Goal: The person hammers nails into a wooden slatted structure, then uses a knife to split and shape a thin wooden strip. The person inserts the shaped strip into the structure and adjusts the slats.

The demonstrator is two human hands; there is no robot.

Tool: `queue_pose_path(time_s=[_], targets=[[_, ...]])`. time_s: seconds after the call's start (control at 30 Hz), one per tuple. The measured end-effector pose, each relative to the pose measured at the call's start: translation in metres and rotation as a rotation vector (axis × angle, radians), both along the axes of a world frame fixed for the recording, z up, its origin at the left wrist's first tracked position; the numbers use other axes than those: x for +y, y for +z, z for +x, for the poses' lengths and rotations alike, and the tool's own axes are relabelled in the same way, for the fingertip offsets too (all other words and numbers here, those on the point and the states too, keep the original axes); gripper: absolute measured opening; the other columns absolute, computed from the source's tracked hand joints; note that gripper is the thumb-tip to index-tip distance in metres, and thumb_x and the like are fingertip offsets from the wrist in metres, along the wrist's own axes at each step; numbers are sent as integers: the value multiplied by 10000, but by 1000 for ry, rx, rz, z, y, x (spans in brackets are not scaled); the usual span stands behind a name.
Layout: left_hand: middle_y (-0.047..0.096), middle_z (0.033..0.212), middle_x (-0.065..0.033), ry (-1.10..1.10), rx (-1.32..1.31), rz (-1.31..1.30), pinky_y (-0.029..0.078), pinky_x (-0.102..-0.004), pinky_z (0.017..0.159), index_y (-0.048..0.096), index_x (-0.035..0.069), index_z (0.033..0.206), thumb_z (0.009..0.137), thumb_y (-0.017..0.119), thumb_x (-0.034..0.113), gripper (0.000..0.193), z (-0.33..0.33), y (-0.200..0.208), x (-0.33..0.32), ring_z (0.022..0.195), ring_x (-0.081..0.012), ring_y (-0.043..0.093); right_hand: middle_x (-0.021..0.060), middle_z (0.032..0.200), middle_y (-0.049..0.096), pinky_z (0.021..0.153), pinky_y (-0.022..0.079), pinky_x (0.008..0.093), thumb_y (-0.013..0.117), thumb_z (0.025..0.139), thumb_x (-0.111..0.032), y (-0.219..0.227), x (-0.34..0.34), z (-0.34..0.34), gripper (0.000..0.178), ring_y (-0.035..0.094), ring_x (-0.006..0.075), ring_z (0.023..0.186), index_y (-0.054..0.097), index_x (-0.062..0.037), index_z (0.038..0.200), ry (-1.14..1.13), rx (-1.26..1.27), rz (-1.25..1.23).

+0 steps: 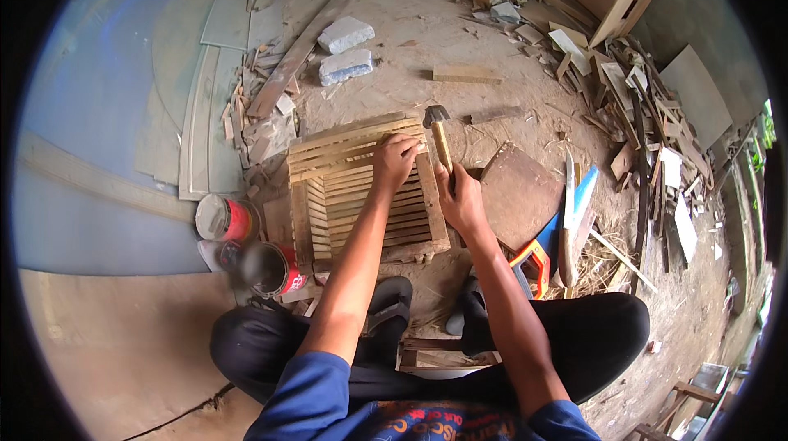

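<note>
A slatted wooden crate [302, 223] stands on the ground before me, with thin strips across its far part and along its inside. My left hand [396, 160] is closed over the far right corner, its fingertips pinched at the end of a wooden slat [345, 157]. What sits between those fingertips is too small to make out. A hammer [442, 142] is in my right hand [461, 201], which is wrapped round the lower handle just right of the crate. Its dark head points away from me, close to the crate's far right corner.
At right lie a brown board [519, 195] and a handsaw [566, 223] with an orange-and-grey handle. Paint cans [287, 270] stand at left. Two concrete blocks [345, 34] and a short plank [466, 74] lie beyond the crate. Scrap wood [648, 125] is heaped along the right.
</note>
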State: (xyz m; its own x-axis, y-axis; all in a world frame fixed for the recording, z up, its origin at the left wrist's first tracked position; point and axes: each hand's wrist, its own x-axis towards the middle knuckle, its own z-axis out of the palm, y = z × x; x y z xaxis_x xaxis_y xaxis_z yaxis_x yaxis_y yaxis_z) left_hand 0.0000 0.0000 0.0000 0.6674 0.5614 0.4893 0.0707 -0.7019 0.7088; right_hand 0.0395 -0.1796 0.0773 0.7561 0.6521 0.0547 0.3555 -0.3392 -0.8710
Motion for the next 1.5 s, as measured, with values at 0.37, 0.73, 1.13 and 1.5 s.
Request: queue_pose_path(time_s=[0.37,0.73,1.13,1.5], targets=[[705,904,-104,14,-25,166,490,-396,824,737,21,870,822,695,141,136,-4,-9,5,873,-310,639,339,754,595,637,451,553,526,991,-223,-5,0,-12,271,581,533,796,498,45,960,61,-163,10],[696,920,-95,47,3,191,491,-395,836,745,41,897,814,701,143,139,-6,-9,0,904,-301,621,336,716,590,588,442,552,527,991,-202,-6,2,-14,257,588,527,746,486,43,926,54,-197,48],[694,893,-88,29,-32,154,485,-399,852,751,41,879,805,715,148,135,-6,-10,2,894,-278,617,338,699,582,580,433,571,519,993,-206,3,3,-17,255,566,549,731,475,30,908,27,-149,68],[694,930,-68,36,-5,177,484,-392,872,754,60,892,799,715,141,129,-3,-15,3,919,-278,613,335,700,587,591,439,582,502,999,-225,1,3,-17,270,576,540,726,463,31,922,41,-171,27]])
